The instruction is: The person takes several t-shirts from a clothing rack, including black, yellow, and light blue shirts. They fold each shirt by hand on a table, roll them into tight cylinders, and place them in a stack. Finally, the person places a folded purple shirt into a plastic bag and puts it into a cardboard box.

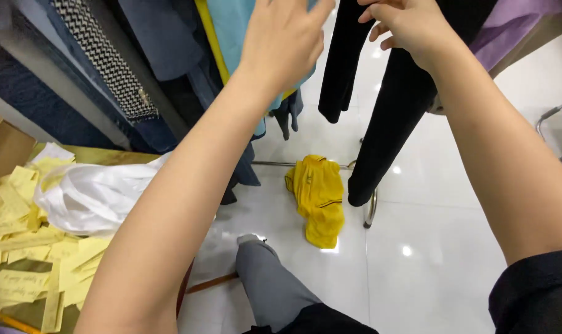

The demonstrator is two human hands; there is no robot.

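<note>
Both of my forearms fill the near view, reaching up and away toward a rail of hanging clothes; my left hand (285, 38) is raised flat against a light blue garment (231, 31), its fingers (321, 11) stretched out and loosely spread, gripping nothing that I can see; my right hand (405, 25) is at the top of a black garment (392, 105), its fingers (380, 29) curled in close to the cloth, though whether they pinch it I cannot tell, since the fingertips run off the upper edge. That black garment hangs long and narrow, its lower end near the floor (442, 247); a second black piece (343, 68) hangs just beside it. Below me the floor is white, glossy tile, bright with reflected lamp spots; a crumpled yellow garment (318, 198) lies on it, beside the chrome foot of the rack (371, 210). My grey trouser leg (268, 284) stands near that. To the left sits a table (101, 154) with a yellowish top, strewn with pale yellow paper slips (27, 247) and a heap of white cloth (95, 195); a brown cardboard box (2, 148) touches its far corner. More dark blue clothes and a zigzag-patterned piece (101, 62) hang above the table; a purple garment (516, 25) hangs at the far right.
</note>
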